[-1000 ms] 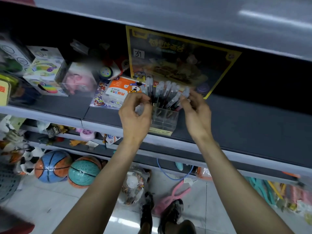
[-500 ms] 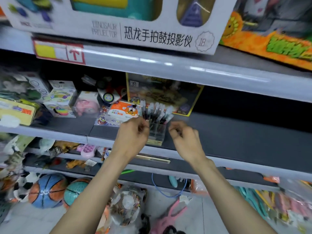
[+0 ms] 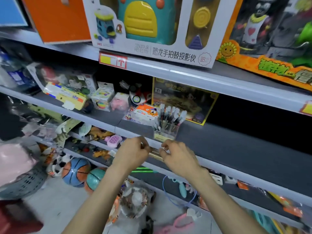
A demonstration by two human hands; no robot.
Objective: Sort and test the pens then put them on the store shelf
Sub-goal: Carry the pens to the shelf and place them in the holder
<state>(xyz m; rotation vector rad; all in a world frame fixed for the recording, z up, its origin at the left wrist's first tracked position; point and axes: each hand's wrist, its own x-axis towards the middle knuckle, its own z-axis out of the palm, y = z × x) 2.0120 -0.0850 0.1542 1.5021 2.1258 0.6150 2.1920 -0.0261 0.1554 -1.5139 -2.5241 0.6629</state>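
Observation:
A clear plastic holder (image 3: 166,133) full of several pens (image 3: 170,114) with clear caps stands at the front edge of the grey middle shelf (image 3: 236,141). My left hand (image 3: 133,152) and my right hand (image 3: 179,157) hover just below that shelf edge, apart from the holder. Both have their fingers curled in, and I see nothing in either one. A pale flat strip (image 3: 154,152) lies on the lower shelf between the two hands; whether either hand touches it is unclear.
An orange-and-white pack (image 3: 145,113) and small toy boxes (image 3: 103,97) stand left of the holder, a yellow-framed box (image 3: 184,98) behind it. Large toy boxes (image 3: 152,27) fill the top shelf. Balls (image 3: 76,171) and a grey basket (image 3: 25,183) are on the floor at the left.
Both hands have let go of the pens and come down and back from the holder to below the shelf edge. The view has tilted up, showing the top shelf.

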